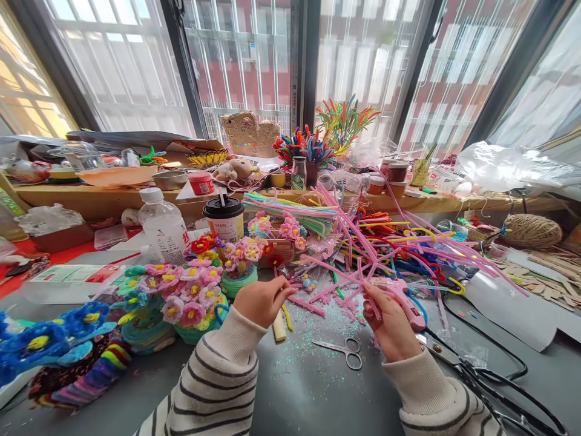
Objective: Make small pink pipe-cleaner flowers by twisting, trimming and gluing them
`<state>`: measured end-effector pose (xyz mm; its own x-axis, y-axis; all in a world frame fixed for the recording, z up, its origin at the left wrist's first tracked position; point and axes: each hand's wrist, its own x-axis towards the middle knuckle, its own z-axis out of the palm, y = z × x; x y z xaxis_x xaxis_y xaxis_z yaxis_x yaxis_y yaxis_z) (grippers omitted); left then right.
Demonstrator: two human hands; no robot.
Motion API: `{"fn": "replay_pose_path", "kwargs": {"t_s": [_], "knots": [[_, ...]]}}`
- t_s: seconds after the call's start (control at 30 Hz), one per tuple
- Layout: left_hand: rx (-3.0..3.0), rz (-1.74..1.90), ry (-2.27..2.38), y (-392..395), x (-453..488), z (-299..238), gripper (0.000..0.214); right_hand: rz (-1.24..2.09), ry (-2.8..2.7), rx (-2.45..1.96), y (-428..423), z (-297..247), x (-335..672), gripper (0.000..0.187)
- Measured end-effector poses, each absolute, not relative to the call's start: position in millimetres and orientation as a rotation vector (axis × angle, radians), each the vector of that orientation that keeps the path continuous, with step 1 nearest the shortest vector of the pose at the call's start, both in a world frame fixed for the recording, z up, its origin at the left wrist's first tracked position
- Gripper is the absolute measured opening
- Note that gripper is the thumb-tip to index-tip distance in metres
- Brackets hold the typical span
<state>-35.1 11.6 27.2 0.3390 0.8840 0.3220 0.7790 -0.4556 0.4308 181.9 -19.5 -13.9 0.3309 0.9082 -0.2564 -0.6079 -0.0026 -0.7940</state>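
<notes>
Barred windows ran behind a crowded grey desk (299, 387) dusted with glitter. The right hand (391, 324) had its grip closed on a splayed bunch of pink pipe cleaners (345, 266), held just above the desk. The left hand (262, 301) was curled shut, pinching one strand's end. These stems looked light, fuzzy and easily bent, so they were probably best held where they crossed. A dark pot (311, 174) held upright blue and red stems, and a teal basket (239, 282) held small flowers. Scissors (347, 351) lay between the hands.
</notes>
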Motion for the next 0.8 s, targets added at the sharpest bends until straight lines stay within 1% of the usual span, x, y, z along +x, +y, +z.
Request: {"fn": "replay_pose_path", "kwargs": {"t_s": [0.1,0.13,0.17,0.2,0.3,0.33,0.43,0.53,0.57,0.6,0.63,0.7,0.73,0.8], "knots": [[2.320,1.071,1.398,8,-28,30,0.023,1.254,-0.520,-1.102,-20,-18,171,0.025],[2.344,1.185,1.318,8,-25,29,0.024,1.246,-0.608,-1.143,-21,-19,168,0.026],[2.406,1.226,1.238,8,-22,27,0.027,1.226,-0.697,-1.181,-21,-20,165,0.027],[2.476,1.172,1.165,9,-19,23,0.030,1.204,-0.786,-1.211,-21,-21,163,0.027],[2.465,0.686,0.919,12,-12,9,0.027,1.142,-0.970,-1.250,-23,-19,158,0.027],[2.412,0.598,0.914,13,-10,4,0.027,1.133,-1.001,-1.252,-23,-19,156,0.027],[2.312,0.520,0.950,13,-7,-4,0.025,1.129,-1.073,-1.267,-24,-14,154,0.027],[2.188,0.581,0.975,14,-7,-5,0.026,1.052,-1.241,-1.309,-21,-8,170,0.027],[2.163,0.616,0.997,14,-8,-4,0.026,0.968,-1.328,-1.343,-19,-6,183,0.029],[2.149,0.643,1.021,14,-9,-3,0.025,0.808,-1.376,-1.433,-15,-3,199,0.030],[2.146,0.661,1.046,14,-9,-2,0.024,0.561,-1.406,-1.602,-10,-1,218,0.030],[2.164,0.666,1.088,15,-11,-2,0.025,0.055,-1.465,-2.115,1,2,262,0.030],[2.175,0.660,1.103,15,-11,-2,0.026,-0.069,-1.486,-2.403,7,3,284,0.031],[2.189,0.650,1.125,15,-11,-2,0.028,-0.114,-1.470,-2.559,20,4,320,0.029]]}}
